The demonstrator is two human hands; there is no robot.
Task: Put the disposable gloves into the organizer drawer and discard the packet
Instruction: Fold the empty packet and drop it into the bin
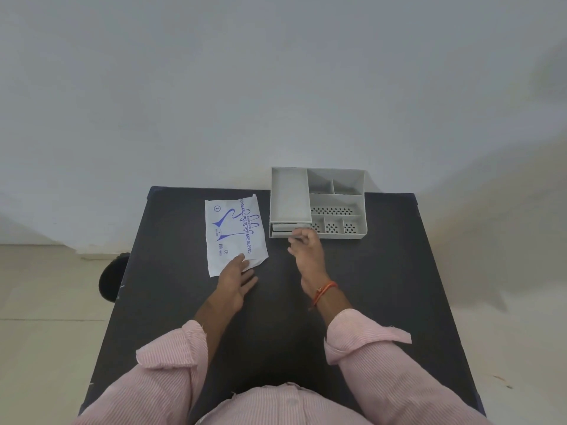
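The packet of disposable gloves (236, 234) lies flat on the dark tabletop (383, 271), left of centre in the frame, its printed face up and its long side running away from the person. It is apart from the grey organizer (334, 204), which stands just to its right at the far edge of the tabletop.

The left hand (234, 282) rests palm down at the near corner of the packet; its fingers (242, 259) are spread and released, with the tips lying on the wrapper and gripping nothing. The right hand (306, 253) reaches to the organizer's drawer (288, 227), low on the front left of the unit. Its fingers (302, 234) are curled at the drawer front; whether they have pinched the pull I cannot tell. The drawer looks barely open, if at all.

Handling assessment: the packet appears thin, light and limp, a paper or film wrapper that should sag if lifted by 1 corner. The surface looks smooth, so a flat press may slide it rather than lift it. Best hold, in my judgement, is a pinch across the near short edge, or peeling a corner up first. The far short edge looks ragged, possibly the opening; the gloves inside cannot be seen. Polyethylene gloves are likely flimsy and clingy, and should be drawn out as 1 stack. The drawer looks shallow, so the stack may need flattening.
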